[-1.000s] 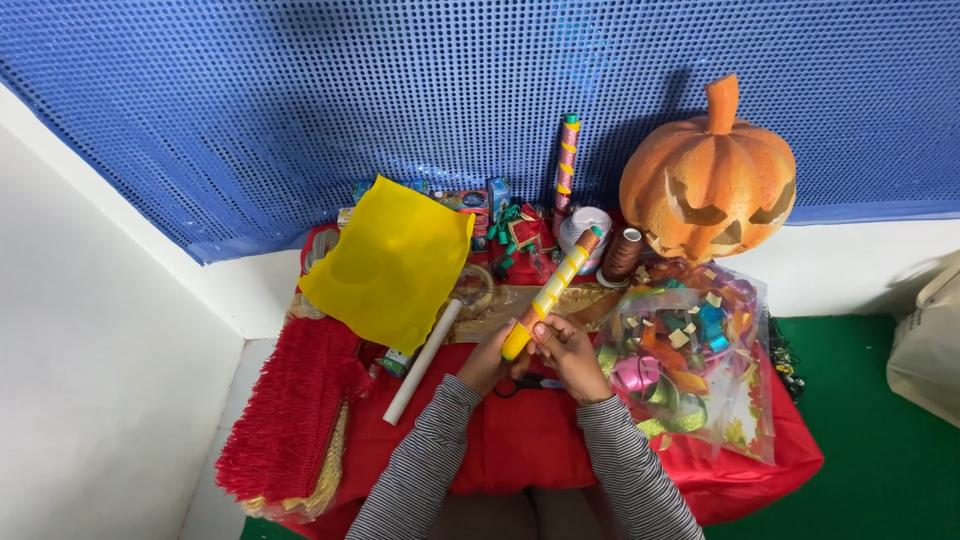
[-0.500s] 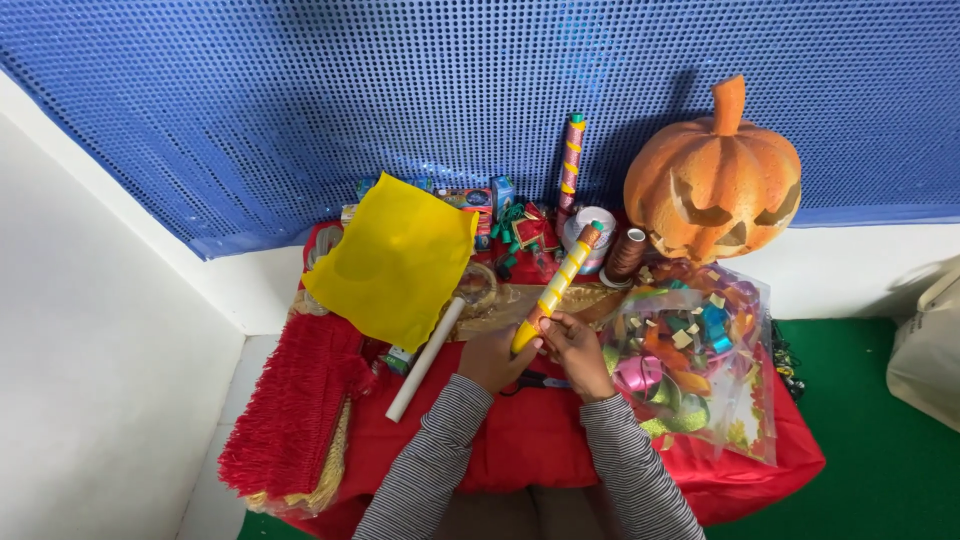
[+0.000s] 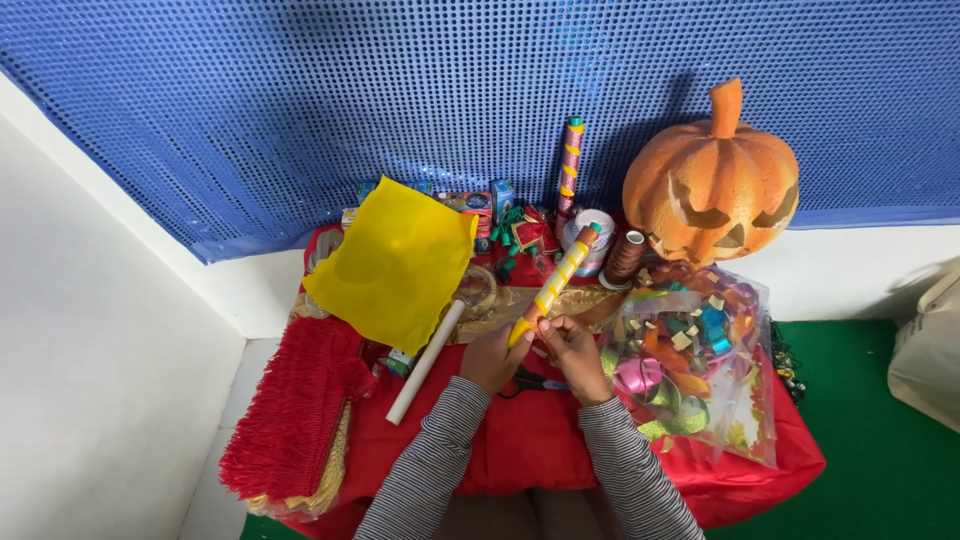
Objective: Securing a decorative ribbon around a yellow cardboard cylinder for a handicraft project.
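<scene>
Both my hands are on the yellow striped stick [image 3: 553, 284]. My left hand [image 3: 494, 357] is curled closed around its lower end; my right hand [image 3: 572, 350] is pinched on it just beside the left, fingers closed near the bottom tip. The stick is tilted, low end at my hands, top end pointing up and right toward the white tape roll [image 3: 588, 232], held above the red-covered counter [image 3: 520, 450].

Around it:
- yellow flag [image 3: 395, 262] on a white pole [image 3: 427, 362], lying left of my left hand; the pole runs diagonally and its lower end sits on the red cloth.
- red fringed trim [image 3: 290, 420] hangs off the counter's left edge.
- clear bag of coloured bows and ribbon [image 3: 690, 360] is right of my right hand, near it; can't tell if touching.
- orange carved pumpkin [image 3: 712, 185] at back right, against the wall.
- brown thread spool [image 3: 627, 256] between the tape roll and the pumpkin.
- second striped stick [image 3: 569, 165] stands upright at the back against the blue perforated panel [image 3: 300, 90].
- small boxes and green-red ornaments [image 3: 515, 232] clustered at the back centre; too small to tell apart.
- dark item under my hands on the cloth, mostly hidden, can't identify.

Green floor [image 3: 860, 400] on the right; white bag [image 3: 930, 340] at the frame edge.
</scene>
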